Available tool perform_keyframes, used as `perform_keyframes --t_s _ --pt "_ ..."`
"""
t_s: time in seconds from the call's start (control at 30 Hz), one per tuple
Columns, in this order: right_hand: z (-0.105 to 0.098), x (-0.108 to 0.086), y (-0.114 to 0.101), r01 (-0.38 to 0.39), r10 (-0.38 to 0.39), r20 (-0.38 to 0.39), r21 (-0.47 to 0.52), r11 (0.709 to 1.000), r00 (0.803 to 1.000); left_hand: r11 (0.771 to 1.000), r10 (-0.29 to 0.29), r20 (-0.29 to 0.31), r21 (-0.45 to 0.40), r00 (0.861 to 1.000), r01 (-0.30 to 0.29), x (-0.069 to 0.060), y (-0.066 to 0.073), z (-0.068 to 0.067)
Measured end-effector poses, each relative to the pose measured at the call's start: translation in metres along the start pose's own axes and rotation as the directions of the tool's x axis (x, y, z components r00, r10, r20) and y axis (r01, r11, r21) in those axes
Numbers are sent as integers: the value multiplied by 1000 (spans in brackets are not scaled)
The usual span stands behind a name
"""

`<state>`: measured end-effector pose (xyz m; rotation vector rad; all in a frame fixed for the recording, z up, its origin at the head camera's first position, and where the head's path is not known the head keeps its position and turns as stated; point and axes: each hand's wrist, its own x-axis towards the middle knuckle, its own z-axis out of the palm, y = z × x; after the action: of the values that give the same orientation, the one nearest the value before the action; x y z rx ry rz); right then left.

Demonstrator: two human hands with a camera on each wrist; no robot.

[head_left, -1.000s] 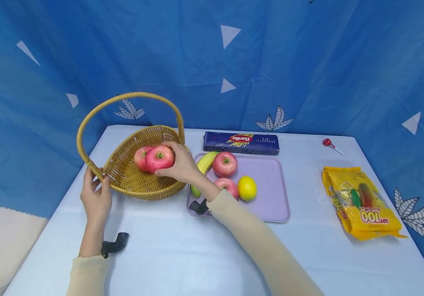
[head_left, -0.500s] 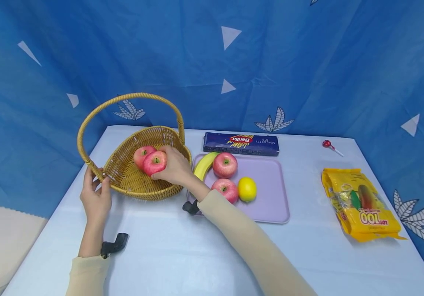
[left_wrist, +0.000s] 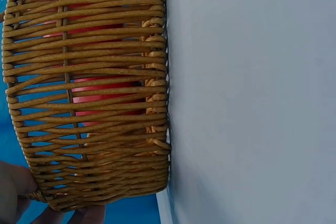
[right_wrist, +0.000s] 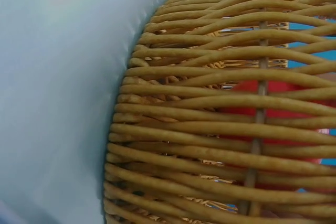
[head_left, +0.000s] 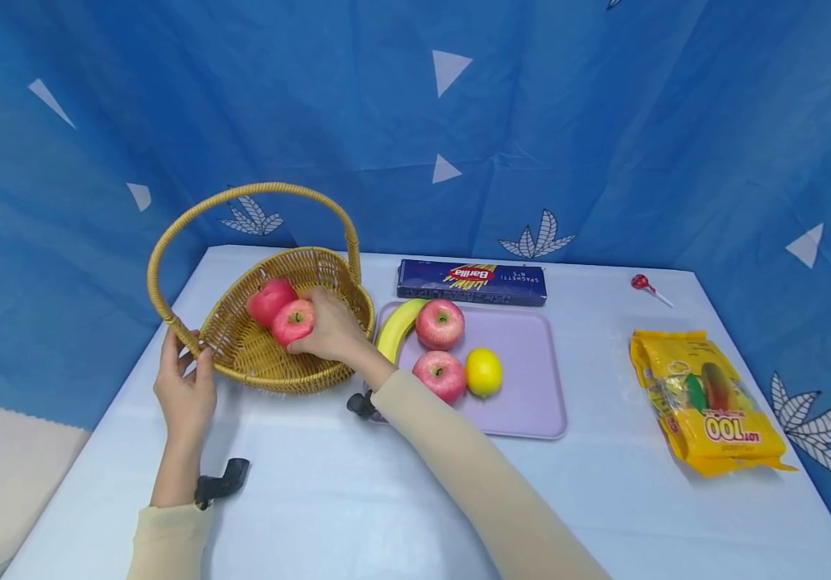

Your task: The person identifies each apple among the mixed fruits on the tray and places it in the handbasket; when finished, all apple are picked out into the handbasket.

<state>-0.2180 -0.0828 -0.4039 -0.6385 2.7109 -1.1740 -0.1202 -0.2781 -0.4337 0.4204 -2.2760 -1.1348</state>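
Note:
A wicker basket (head_left: pixel 278 372) with a tall arched handle stands at the left of the table. My left hand (head_left: pixel 187 395) grips its left rim at the foot of the handle; in the left wrist view the fingers (left_wrist: pixel 16 182) curl over the rim. Inside the basket, my right hand (head_left: pixel 333 330) holds a red apple (head_left: pixel 292 324) by its right side. A second apple (head_left: pixel 270 301) lies against it, farther back and left. Through the weave in the right wrist view, red apple skin (right_wrist: pixel 273 114) shows, while the right hand is mostly hidden there.
A lilac tray (head_left: pixel 531 370) right of the basket bears a banana (head_left: pixel 397 329), two apples (head_left: pixel 440 376) and a lemon (head_left: pixel 484 372). Behind it lies a spaghetti box (head_left: pixel 471 282). Farther right are a lollipop (head_left: pixel 647 287) and a yellow candy bag (head_left: pixel 709 403).
My right hand has moved left and lower into the basket with its apple. The other apple has shifted left and turned. My left hand stays at the rim.

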Motion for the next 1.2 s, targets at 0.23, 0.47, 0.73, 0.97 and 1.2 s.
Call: perform_keyframes --t_s 0.23,0.47,0.73,0.97,1.2 --pt "1 -3 -1 -9 8 -6 -47 999 1000 1000 -3 4 -8 1000 3 0 0 0" --pt "1 -4 -3 -89 91 7 -118 989 996 1000 7 -1 -20 1000 -7 0 -2 1" --pt "3 -4 -5 -109 118 57 -139 984 991 1000 7 4 -23 1000 -6 0 -3 -1" --pt "3 -4 -5 -95 110 112 -136 986 988 1000 -5 10 -19 1000 5 0 -2 -3" --pt "0 1 -4 -55 70 156 -95 994 985 1000 4 8 -30 1000 -4 0 -2 -1"
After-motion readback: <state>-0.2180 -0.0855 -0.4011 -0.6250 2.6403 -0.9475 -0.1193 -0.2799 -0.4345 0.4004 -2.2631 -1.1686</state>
